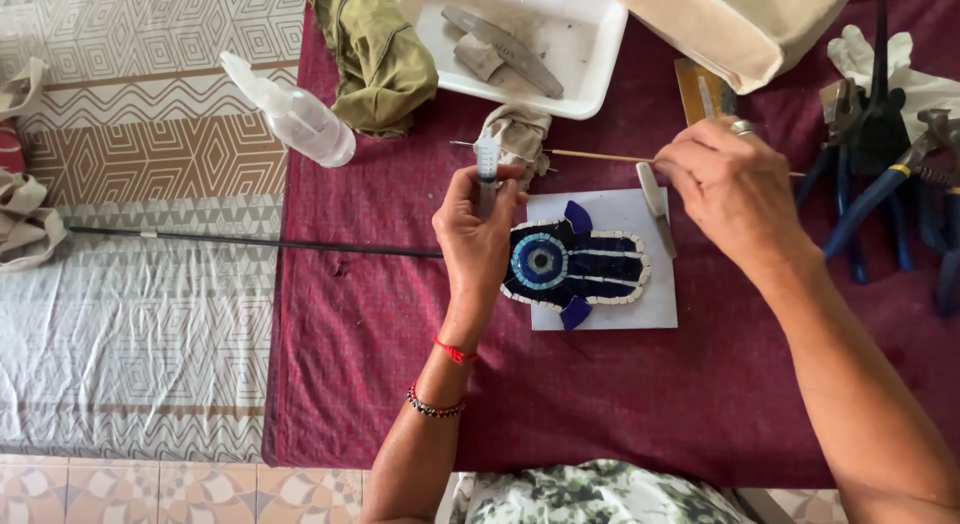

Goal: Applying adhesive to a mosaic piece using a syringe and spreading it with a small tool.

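Hands: left hand (478, 229) grips one syringe (487, 169), right hand (728, 189) pinches one stick (600, 156).

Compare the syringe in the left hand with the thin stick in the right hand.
The syringe is short, clear plastic and held upright by the left hand; the stick is long, thin, tan and held level by the right hand. Both hang above the blue mosaic piece.

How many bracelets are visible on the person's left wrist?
2: a red thread bracelet nearer the left hand, and a dark beaded bracelet further down the forearm. The wrist's underside is hidden.
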